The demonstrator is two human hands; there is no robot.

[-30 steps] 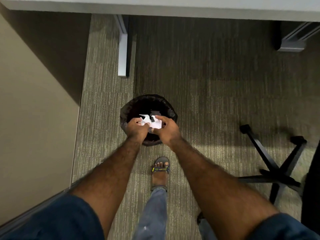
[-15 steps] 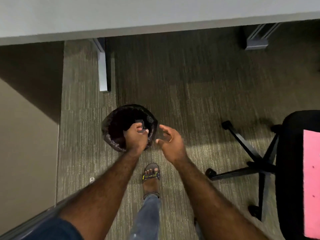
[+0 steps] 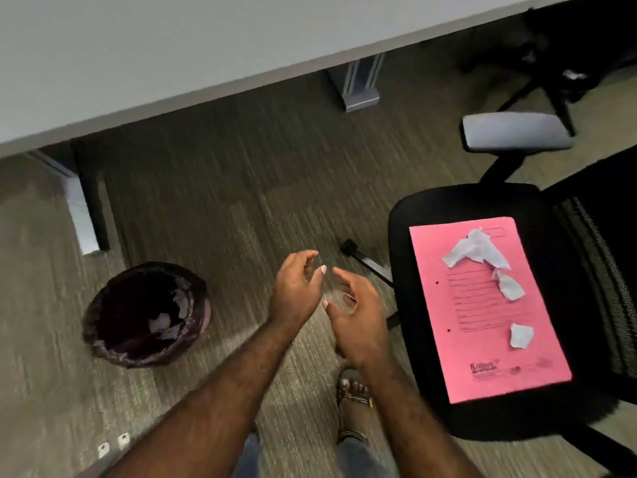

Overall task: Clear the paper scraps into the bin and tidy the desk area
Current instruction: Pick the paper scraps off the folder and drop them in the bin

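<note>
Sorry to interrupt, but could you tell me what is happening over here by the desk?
A person is clearing torn paper into a bin. Both hands, the left hand and right hand, are open and empty above the carpet, between the bin and an office chair. The bin already holds some paper scraps. Several more scraps lie on a pink folder on the chair seat.
</note>
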